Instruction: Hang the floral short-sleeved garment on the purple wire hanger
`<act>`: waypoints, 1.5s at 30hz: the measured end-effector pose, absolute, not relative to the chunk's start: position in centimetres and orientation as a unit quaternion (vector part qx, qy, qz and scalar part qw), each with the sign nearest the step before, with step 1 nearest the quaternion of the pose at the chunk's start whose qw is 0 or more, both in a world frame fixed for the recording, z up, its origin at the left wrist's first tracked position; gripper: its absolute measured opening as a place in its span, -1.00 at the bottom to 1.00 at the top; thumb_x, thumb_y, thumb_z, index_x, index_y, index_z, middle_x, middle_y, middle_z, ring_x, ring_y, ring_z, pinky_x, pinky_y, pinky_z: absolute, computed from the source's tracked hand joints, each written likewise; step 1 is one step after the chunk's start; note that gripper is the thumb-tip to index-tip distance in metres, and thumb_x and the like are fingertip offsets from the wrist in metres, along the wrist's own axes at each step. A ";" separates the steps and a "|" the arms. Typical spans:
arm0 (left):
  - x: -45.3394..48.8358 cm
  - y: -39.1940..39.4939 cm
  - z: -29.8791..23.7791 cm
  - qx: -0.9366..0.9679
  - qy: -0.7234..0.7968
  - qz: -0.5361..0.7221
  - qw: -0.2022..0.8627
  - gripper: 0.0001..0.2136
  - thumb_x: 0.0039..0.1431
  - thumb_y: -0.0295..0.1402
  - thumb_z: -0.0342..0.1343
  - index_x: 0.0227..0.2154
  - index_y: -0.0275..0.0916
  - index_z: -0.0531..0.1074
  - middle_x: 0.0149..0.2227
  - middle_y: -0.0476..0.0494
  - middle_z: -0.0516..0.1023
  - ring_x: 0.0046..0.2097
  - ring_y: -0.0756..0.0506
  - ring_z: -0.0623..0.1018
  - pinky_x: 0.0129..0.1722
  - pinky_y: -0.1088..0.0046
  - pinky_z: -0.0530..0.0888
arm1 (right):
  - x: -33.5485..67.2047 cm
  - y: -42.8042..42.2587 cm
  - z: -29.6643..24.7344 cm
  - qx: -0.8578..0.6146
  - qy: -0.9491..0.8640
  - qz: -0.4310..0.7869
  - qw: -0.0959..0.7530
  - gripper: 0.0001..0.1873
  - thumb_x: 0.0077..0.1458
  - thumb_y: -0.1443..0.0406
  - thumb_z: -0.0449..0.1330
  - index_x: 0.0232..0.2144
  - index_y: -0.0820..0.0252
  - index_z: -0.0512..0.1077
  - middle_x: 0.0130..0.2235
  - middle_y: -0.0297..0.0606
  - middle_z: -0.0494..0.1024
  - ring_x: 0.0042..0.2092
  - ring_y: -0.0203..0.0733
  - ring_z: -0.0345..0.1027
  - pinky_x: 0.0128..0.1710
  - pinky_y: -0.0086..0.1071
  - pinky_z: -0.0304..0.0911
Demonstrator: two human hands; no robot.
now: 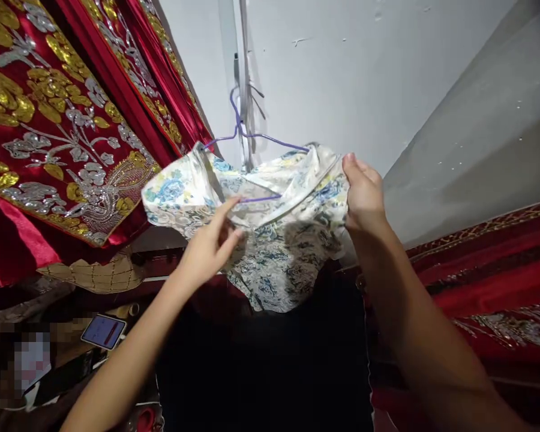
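A white floral blouse [274, 264] with blue and yellow flowers hangs on a purple hanger [274, 140] against a narrow upright strip on the wall. My left hand [211, 246] is at the front neckline, with thumb and index finger curled around its edge near the hanger's lower bar. On the other side, my right hand [364, 189] grips the blouse's shoulder edge, thumb on top, and draws the cloth outward. Black cloth [265, 366] hangs below the blouse. I cannot tell if the two are joined.
Red fabric [72, 120] with gold and silver sequin flowers hangs at upper left. More red embroidered cloth [499, 300] is at right. A lit tablet [103, 331] and other small items lie at lower left. Behind stands a pale wall [342, 72].
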State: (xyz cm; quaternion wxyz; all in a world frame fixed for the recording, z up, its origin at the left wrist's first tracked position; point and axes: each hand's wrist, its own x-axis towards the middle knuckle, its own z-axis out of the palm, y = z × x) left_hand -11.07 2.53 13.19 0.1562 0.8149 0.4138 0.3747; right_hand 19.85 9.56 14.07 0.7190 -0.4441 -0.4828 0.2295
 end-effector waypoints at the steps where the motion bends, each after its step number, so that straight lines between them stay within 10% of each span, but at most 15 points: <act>1: -10.4 2.7 12.2 0.812 0.425 0.360 0.175 -0.48 0.35 -0.29 0.06 0.33 -0.06 0.15 -0.42 0.03 0.52 -0.50 -0.03 0.43 -0.44 0.46 0.33 | 19.7 8.6 13.3 -0.444 -0.454 0.260 0.728 -0.63 0.20 -0.02 0.20 -0.35 0.16 0.40 -0.34 -0.16 0.53 -0.14 -0.15 0.46 -0.23 -0.34 0.35; 7: -8.0 2.7 7.3 0.736 0.437 0.484 0.183 -0.83 0.34 -0.26 0.09 -0.09 -0.15 0.47 -0.22 -0.09 0.59 -0.23 -0.11 0.57 -0.19 0.42 0.41 | 18.9 5.1 10.2 -0.471 -0.356 0.316 0.743 -0.58 0.08 -0.06 0.28 -0.33 0.17 0.41 -0.38 -0.26 0.49 -0.28 -0.13 0.46 -0.38 -0.33 0.35; 16: -5.9 -0.6 2.4 0.431 0.405 0.710 0.382 -0.68 0.26 -0.34 0.18 0.03 -0.10 0.28 -0.27 -0.05 0.53 -0.34 0.00 0.47 -0.31 0.53 0.36 | 12.5 -0.4 3.3 -0.569 -0.274 0.037 0.775 -0.57 0.02 0.09 0.37 -0.15 0.18 0.41 -0.16 -0.27 0.44 -0.15 -0.22 0.36 -0.12 -0.32 0.31; 21: -6.5 -1.5 3.1 0.350 0.347 0.714 0.497 -0.71 0.13 -0.40 0.27 -0.27 -0.14 0.22 -0.47 0.11 0.42 -0.47 0.06 0.38 -0.40 0.60 0.34 | 5.5 -1.4 0.8 -0.553 -0.427 0.468 0.541 -0.32 0.17 -0.25 0.01 -0.52 0.22 0.42 -0.51 -0.22 0.46 -0.48 -0.23 0.28 -0.46 -0.34 0.20; 28: -7.7 -3.2 6.0 0.299 0.287 0.657 0.630 -0.80 0.13 -0.42 0.24 -0.33 -0.21 0.28 -0.40 0.01 0.46 -0.43 0.05 0.45 -0.34 0.54 0.44 | 3.9 -1.9 1.8 -0.444 -0.455 0.577 0.513 -0.49 0.13 -0.13 0.20 -0.46 0.20 0.45 -0.47 -0.25 0.49 -0.49 -0.26 0.23 -0.50 -0.35 0.11; 38: -7.8 -1.7 1.1 0.553 0.370 0.589 0.458 -0.71 0.18 -0.30 0.25 -0.07 -0.18 0.35 -0.06 -0.21 0.53 0.05 -0.17 0.55 0.15 0.19 0.43 | 5.7 -2.4 1.5 -0.451 -0.404 0.595 0.528 -0.61 0.16 0.05 0.22 -0.57 0.16 0.35 -0.66 -0.41 0.20 -0.57 -0.33 -0.02 -0.55 -0.37 -0.08; 45: -6.7 -1.1 0.0 0.634 0.427 0.524 0.375 -0.72 0.27 -0.42 0.10 0.03 -0.15 0.38 -0.06 -0.20 0.56 -0.01 -0.15 0.58 0.03 0.26 0.48 | 5.5 -2.8 2.9 -0.486 -0.477 0.557 0.476 -0.62 0.21 0.09 0.14 -0.58 0.12 0.42 -0.70 -0.36 0.32 -0.65 -0.29 0.01 -0.59 -0.34 -0.07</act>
